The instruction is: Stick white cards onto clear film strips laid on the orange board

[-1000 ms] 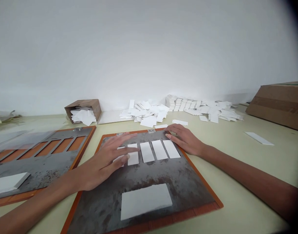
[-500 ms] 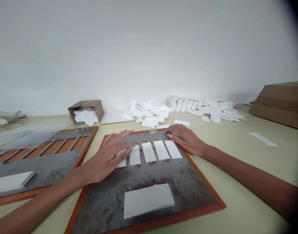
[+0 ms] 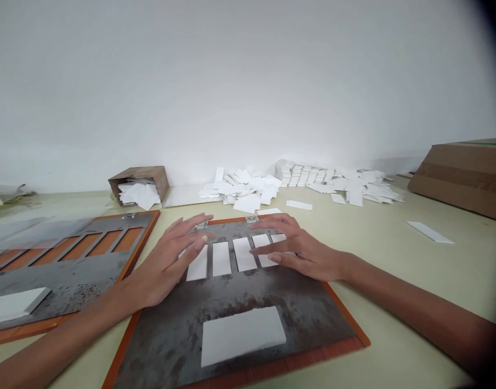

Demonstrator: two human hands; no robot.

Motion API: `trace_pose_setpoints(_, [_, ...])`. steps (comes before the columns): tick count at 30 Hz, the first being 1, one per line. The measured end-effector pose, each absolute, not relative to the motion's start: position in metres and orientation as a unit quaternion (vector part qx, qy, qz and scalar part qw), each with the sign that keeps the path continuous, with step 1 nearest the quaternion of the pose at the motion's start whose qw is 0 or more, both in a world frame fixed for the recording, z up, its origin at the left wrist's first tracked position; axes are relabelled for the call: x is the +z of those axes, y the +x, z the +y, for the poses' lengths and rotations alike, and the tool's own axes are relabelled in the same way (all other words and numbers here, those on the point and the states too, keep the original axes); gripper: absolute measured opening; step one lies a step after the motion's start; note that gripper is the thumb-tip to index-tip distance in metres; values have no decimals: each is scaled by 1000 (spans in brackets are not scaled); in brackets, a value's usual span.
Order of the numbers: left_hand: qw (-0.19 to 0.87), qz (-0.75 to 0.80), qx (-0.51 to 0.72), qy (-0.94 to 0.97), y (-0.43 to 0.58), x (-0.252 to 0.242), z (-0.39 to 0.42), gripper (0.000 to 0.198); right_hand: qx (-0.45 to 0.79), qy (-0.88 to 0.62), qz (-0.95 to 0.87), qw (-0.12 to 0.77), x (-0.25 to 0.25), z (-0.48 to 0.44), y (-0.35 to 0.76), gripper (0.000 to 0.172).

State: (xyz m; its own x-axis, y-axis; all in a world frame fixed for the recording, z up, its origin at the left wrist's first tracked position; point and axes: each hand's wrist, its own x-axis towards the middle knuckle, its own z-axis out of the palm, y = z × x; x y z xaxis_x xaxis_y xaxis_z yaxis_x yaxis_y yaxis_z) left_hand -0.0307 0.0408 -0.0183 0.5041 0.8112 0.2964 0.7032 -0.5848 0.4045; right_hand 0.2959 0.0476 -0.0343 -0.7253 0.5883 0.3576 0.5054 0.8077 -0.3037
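A dark grey hinged board with an orange wooden edge point(image 3: 232, 294) lies in front of me. Several white cards point(image 3: 221, 259) sit side by side in its slots. Over the leftmost cards is my left hand point(image 3: 177, 251), fingers spread and holding nothing. My right hand point(image 3: 296, 246) reaches over the cards at the right end, fingers apart, with fingertips at or just above them; contact is hard to tell. It partly hides those cards. A thick white block point(image 3: 243, 335) is fixed or resting on the board's near part.
A second slotted board point(image 3: 94, 275) lies at left, under a clear sheet point(image 3: 41, 235), with its own white block point(image 3: 17, 303). Behind stand a cardboard box of cards point(image 3: 161, 186), loose cards point(image 3: 243, 189) and stacked cards point(image 3: 300, 174). At right are a single white strip point(image 3: 429, 232) and a large carton point(image 3: 462, 181).
My right hand has moved left from the board's right edge onto the right-hand cards. My left hand has shifted slightly left, uncovering more of the second card.
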Motion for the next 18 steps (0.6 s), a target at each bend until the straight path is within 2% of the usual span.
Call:
trace_pose_setpoints(11, [96,433,253,860,-30,-20,41,49,100,-289,-934,187,-29,43,291,36])
trace_pose_setpoints(18, [74,428,267,860,-30,-19,40,48,124,-298,-923,211,-30,44,292,39])
